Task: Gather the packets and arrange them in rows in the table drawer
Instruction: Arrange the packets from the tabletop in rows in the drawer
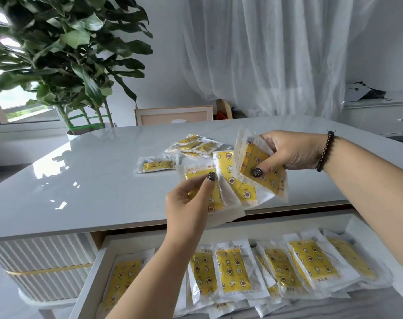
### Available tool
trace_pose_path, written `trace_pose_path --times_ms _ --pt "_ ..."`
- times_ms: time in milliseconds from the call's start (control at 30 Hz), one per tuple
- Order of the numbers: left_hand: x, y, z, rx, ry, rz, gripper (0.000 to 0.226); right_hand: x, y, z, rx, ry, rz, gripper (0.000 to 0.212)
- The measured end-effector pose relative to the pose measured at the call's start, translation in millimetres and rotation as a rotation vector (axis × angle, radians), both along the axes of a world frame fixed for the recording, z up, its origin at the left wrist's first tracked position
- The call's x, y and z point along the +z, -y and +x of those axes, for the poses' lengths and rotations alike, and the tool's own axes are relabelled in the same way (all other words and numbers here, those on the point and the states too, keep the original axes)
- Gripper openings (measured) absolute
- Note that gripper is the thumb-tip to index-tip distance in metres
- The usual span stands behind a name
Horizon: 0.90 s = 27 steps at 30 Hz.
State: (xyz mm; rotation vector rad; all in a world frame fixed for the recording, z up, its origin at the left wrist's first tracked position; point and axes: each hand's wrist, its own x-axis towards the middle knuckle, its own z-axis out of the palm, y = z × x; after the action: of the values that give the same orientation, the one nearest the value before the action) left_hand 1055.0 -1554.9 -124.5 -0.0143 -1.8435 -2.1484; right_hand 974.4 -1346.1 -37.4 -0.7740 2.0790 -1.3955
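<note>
While both hands share one fan of yellow-printed packets above the table edge, the step in hand reads as squaring that fan into a stack before it goes down.

Item: fanned packets [236, 180]. Held in the air, spread between the two hands, overlapping like cards.
Left hand [191, 203]: thumb curled over the face of the nearest packet, fingers behind it, pinching the near end of the fan.
Right hand [288, 153]: thumb pressed on the far packet's face, fingers curled behind, clamping the far end.
Handling note, as judgement: slide the ends together under light thumb pressure, since the slick wrappers would likely slip out if either pinch loosens; align the edges before lowering.

Item: loose packets [191, 146]. Lying on the table [92, 180], beyond the fingertips of both hands, in a small untidy heap with one lying apart to the left.

Container: drawer [97, 261]. Pulled open below both wrists.
Contents: row of packets [276, 270], laid side by side and overlapping, partly hidden under the left forearm; more packet edges show nearer the camera. Gathering appears unfinished.
</note>
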Motion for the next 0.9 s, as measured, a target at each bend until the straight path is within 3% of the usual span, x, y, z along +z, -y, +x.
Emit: trace_pose_path --times_ms 233,400,533,633,767,900 --pt "-8.7 5.3 -7.8 0.168 -0.065 -0.130 0.014 3.6 -5.5 2.6 0.040 0.044 -0.127 0.051" --pt "-18.7 4.2 -13.5 0.155 -0.096 -0.242 0.020 -1.0 -6.8 -1.0 0.084 0.106 -0.145 0.060" --pt "-18.9 7.5 -15.2 0.168 -0.111 -0.255 0.026 -4.4 -4.4 -1.6 0.142 0.176 -0.232 0.051" --pt "-17.0 4.0 -12.8 0.064 -0.153 -0.223 0.042 -11.6 7.2 0.3 0.154 0.177 -0.219 0.044" --pt "-14.0 -1.0 -5.1 -0.083 -0.174 -0.062 0.054 -18.7 27.6 4.8 -0.028 0.126 -0.191 0.033" --pt "-9.9 0.4 -3.9 -0.066 -0.190 -0.039 0.058 -13.7 40.7 6.5 -0.263 0.073 -0.263 0.047"
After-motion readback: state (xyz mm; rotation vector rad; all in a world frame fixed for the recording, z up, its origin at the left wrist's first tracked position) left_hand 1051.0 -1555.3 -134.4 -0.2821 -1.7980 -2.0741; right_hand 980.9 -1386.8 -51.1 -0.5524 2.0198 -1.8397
